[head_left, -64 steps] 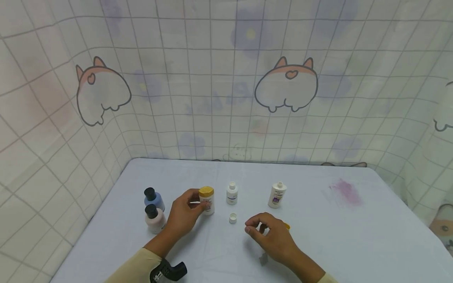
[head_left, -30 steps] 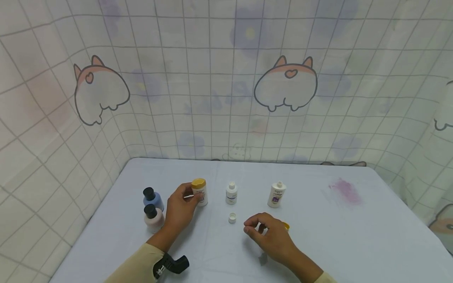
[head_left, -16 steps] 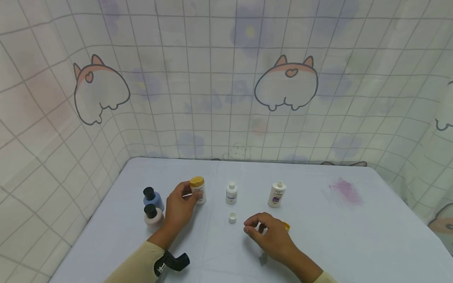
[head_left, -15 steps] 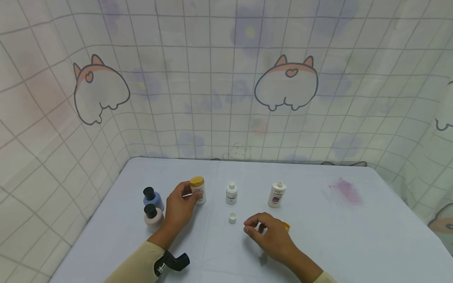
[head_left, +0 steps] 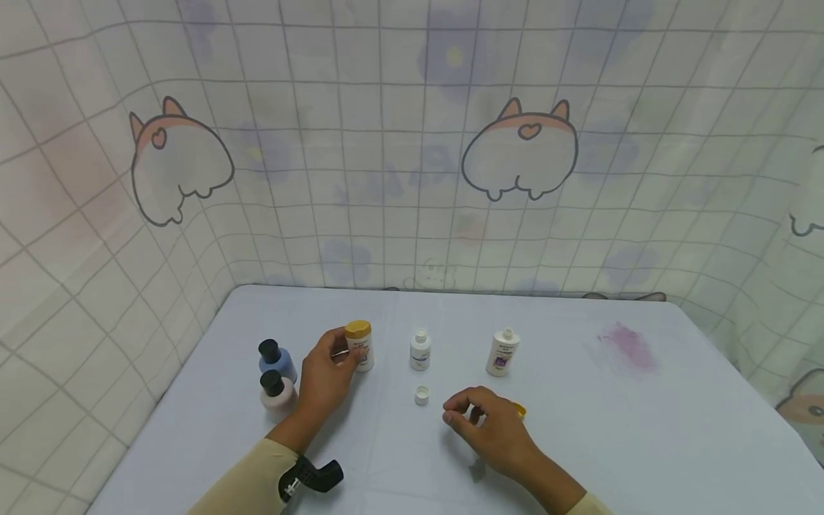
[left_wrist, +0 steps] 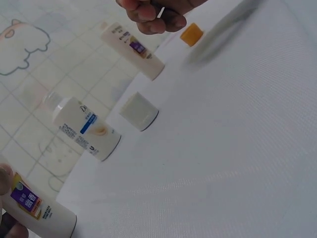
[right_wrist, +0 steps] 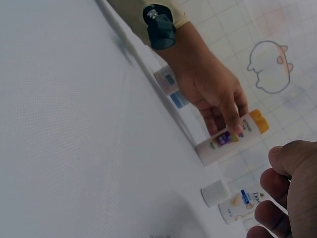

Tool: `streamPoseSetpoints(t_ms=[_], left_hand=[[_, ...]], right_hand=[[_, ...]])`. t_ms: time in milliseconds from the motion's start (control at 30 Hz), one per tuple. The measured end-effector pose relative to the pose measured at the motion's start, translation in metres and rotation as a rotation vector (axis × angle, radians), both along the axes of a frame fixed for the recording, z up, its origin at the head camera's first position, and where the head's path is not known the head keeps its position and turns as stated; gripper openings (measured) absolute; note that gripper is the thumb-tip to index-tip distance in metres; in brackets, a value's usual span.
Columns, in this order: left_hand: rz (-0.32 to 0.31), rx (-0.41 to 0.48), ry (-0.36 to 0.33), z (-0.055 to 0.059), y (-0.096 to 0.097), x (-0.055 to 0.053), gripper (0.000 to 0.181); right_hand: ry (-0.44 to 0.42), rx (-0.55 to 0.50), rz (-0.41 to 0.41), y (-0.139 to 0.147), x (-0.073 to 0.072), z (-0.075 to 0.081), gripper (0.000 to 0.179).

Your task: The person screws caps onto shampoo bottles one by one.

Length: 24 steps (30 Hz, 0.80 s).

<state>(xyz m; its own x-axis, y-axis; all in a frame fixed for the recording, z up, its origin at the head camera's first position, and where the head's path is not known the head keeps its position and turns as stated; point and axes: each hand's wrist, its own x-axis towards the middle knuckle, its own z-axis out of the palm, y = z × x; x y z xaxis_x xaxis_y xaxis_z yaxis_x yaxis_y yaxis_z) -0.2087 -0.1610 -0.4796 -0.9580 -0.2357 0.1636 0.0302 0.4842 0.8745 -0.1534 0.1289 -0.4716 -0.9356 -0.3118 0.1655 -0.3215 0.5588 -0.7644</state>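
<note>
"Starting with the left hand: what is the state of its grip?"

"Clamped on the yellow-capped bottle, left of the table's middle, toward the far edge. The thumb covers part of the label; the fingers behind the body are partly hidden. In the left wrist view, the bottle's upper part is cut off."

"And the right hand?"

"Relaxed above the cloth, fingers loosely bent, thumb tip just beside the index fingertip. In the head view it partly covers a yellow cap; the left wrist view shows that cap more fully. The right wrist view crops the hand at the frame edge."

"Remaining items?"

"A small white bottle stands between the hands, farther back, with a white cap on its near side. A larger white bottle stands beyond the right hand. Near the left edge, a blue bottle is partly hidden by a pale pink bottle. The table's near edge is out of frame."
</note>
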Motion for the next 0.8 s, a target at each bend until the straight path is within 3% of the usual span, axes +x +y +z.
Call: streamPoseSetpoints(t_ms=[167, 400, 600, 800], left_hand=[[-0.013, -0.008, 0.017, 0.003, -0.001, 0.002, 0.056], [-0.013, -0.084, 0.039, 0.011, -0.001, 0.012, 0.063], [0.018, -0.124, 0.154, 0.020, -0.002, 0.019, 0.063], [0.003, -0.203, 0.263, 0.027, 0.004, 0.029, 0.057]], right_hand=[[0.010, 0.006, 0.003, 0.000, -0.001, -0.001, 0.008], [0.013, -0.002, 0.006, -0.001, -0.001, -0.002, 0.015], [0.004, 0.025, -0.001, -0.001, -0.001, -0.004, 0.010], [0.001, 0.032, 0.003, -0.001, -0.003, -0.004, 0.009]])
